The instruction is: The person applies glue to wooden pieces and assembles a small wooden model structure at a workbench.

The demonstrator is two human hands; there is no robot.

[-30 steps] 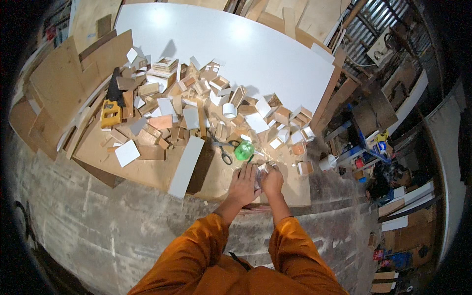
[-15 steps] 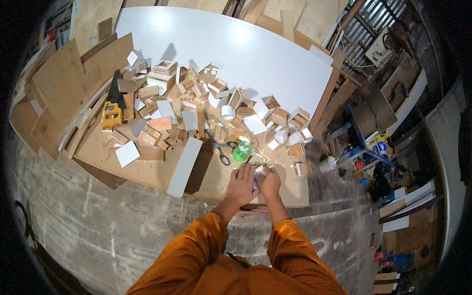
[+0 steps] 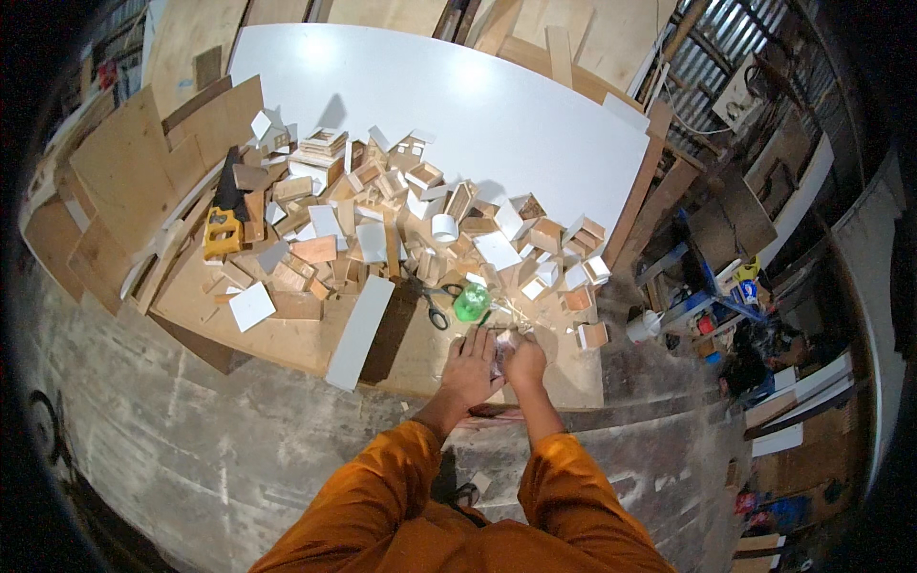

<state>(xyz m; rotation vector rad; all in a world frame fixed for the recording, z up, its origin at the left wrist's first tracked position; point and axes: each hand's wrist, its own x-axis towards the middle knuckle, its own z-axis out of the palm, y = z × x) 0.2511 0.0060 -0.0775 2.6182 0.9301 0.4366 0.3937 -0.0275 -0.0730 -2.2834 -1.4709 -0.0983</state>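
Close to the table's front edge, my left hand (image 3: 467, 367) lies palm down with its fingers stretched forward. Beside it, my right hand (image 3: 524, 363) is curled closed, and what its fingers grip is hidden. A small pale, shiny piece (image 3: 500, 351) shows between the two hands, mostly covered; its kind cannot be made out. Just beyond my fingers stands a green see-through container (image 3: 471, 303). Dark-handled scissors (image 3: 436, 312) lie to its left.
Many small wooden boxes and house-shaped pieces (image 3: 496, 250) cover the middle of the table (image 3: 287, 345). An upright white-faced board (image 3: 359, 334) stands left of my hands. A yellow-handled saw (image 3: 223, 232) rests at far left. Behind is a large white panel (image 3: 430, 105).
The whole view has shifted slightly, with the table sitting a little lower. Both hands stay at the same spot beside the pale piece, the right one slightly turned.
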